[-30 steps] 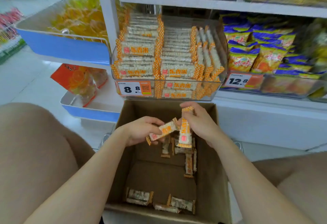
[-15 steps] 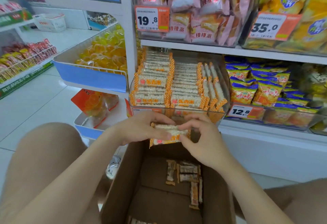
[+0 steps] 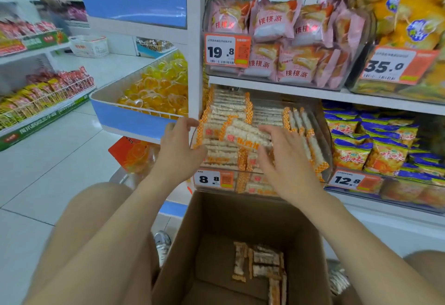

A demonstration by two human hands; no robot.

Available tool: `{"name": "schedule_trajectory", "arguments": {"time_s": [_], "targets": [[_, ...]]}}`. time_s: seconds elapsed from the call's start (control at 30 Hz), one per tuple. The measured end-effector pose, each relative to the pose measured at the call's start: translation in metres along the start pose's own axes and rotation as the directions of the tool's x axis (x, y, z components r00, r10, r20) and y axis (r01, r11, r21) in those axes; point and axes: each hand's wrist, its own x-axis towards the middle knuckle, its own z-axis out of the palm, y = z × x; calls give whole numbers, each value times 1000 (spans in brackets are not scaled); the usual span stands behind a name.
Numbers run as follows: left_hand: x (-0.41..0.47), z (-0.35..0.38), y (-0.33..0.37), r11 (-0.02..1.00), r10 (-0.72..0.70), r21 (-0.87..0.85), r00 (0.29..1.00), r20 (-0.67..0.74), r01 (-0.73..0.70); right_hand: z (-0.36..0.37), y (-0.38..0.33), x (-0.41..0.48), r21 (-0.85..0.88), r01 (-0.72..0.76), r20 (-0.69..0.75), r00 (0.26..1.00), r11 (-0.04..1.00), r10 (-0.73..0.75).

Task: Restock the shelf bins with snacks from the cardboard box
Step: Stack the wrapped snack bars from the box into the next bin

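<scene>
Head view, only view.

- Cardboard box (image 3: 183, 256) stands open on the floor between the person's knees, right under the shelf. A few loose packs (image 3: 260, 263) lie on its bottom.
- Clear shelf bin (image 3: 243, 172), price tag 8.8 (image 3: 212, 179) on its front, is nearly full of stacked packs (image 3: 228, 107) with white middles and orange checked ends.
- Both hands are up at the bin's open top, above the box.
- Snack packs (image 3: 248, 133) lie tilted on top of the stack, between the two hands.
- Left hand (image 3: 183, 143): thumb on top, fingers curled below, gripping the left end of the snack packs at the bin's left front corner.
- Right hand (image 3: 286, 160): back to the camera, fingers nearly straight across the right end of the snack packs. Thumb hidden, so a grip cannot be confirmed.
- Neighbours: pink packets (image 3: 289, 40) in the bin above, blue-and-yellow bags (image 3: 375, 146) in the bin to the right, yellow jelly cups (image 3: 156, 88) in a blue tray to the left.
</scene>
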Motion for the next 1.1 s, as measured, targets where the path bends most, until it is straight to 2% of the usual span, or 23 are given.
{"name": "schedule_trajectory", "arguments": {"time_s": [0.1,0.23,0.37,0.43,0.53,0.67,0.77,0.97,1.03,1.1], "targets": [[2,9,-8,988,-93,133,992,91,80,14,1,19,-147,96,3,995,984,-96],[10,13,-9,962,-6,271,998,61,-11,40,-3,36,-236,204,123,976,950,-179],[15,14,-7,943,34,329,998,51,-49,55,-9,44,-223,87,-11,996,971,-92],[13,16,-5,935,62,346,997,45,-74,58,-14,47,-185,92,-49,994,978,-102],[7,19,-2,932,98,348,995,32,-102,62,-18,45,-218,107,-70,990,970,-125],[3,21,-4,906,91,406,991,99,-124,66,-19,41,-350,92,-24,994,932,-108],[-1,22,-5,889,86,436,987,135,-137,66,-17,38,-288,111,-49,990,951,-130],[-6,23,-4,869,105,479,992,68,-125,50,-22,20,-250,137,-159,971,959,-180],[-11,22,0,858,220,483,975,-41,-174,34,-30,9,-156,198,-177,958,968,-225],[-20,22,4,828,435,455,887,-152,-328,20,-39,-6,-14,191,-87,978,982,-191]]}}
